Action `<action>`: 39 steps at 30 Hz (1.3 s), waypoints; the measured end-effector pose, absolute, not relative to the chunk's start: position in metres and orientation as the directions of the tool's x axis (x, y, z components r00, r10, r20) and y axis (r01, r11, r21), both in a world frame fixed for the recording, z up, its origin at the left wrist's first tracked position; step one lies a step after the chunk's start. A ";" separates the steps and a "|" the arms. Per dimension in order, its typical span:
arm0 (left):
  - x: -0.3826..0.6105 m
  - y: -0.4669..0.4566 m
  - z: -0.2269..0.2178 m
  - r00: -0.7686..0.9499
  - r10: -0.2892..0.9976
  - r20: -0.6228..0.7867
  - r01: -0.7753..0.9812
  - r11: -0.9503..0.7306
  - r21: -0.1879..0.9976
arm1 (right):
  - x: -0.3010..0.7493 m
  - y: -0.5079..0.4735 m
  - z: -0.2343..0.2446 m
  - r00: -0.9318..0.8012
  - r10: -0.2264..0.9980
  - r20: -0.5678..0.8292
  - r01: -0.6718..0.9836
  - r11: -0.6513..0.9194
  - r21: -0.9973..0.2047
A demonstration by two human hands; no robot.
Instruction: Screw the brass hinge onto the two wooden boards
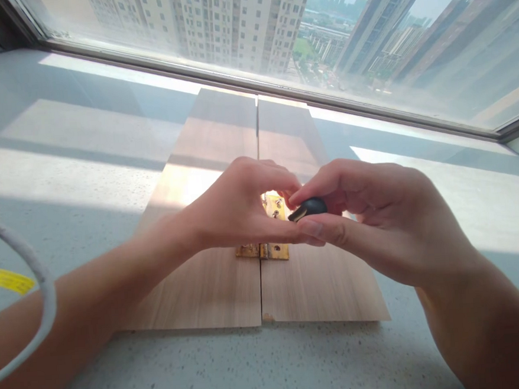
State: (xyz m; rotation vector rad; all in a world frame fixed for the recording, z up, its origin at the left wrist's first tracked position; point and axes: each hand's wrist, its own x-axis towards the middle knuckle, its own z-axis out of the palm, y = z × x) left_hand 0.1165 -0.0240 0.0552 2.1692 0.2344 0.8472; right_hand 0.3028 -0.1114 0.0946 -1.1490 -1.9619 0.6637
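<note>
1. Though a yellow label shows far left, any writing is unreadable.
2. Centre: left hand curled; cannot tell its hold.
3. Below centre: gold-coloured hinge across two boards.
4. Centre-right: right hand pinching black object.

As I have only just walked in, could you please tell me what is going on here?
A person's right hand pinches a small, rounded black object, partly hidden in the grip, with the left hand curled close beside it. Below the hands, a yellowish metal hinge lies across two light-brown wooden boards, set side by side on a speckled white surface.
</note>
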 end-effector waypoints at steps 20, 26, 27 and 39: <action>0.119 -0.019 0.048 0.828 0.386 0.406 -0.134 -0.567 0.812 | 0.296 -0.107 0.086 -0.147 0.917 0.370 0.453 0.395 -0.799; 0.124 -0.003 0.053 0.890 0.275 0.363 -0.208 -0.464 0.861 | 0.308 -0.108 0.098 -0.294 0.897 0.329 0.401 0.429 -0.810; 0.125 -0.002 0.054 0.900 0.255 0.354 -0.216 -0.446 0.869 | 0.310 -0.108 0.101 -0.322 0.892 0.318 0.404 0.433 -0.806; 0.135 0.010 0.066 0.962 0.144 0.230 -0.152 -0.416 0.896 | 0.326 -0.101 0.096 -0.350 0.896 0.273 0.452 0.417 -0.788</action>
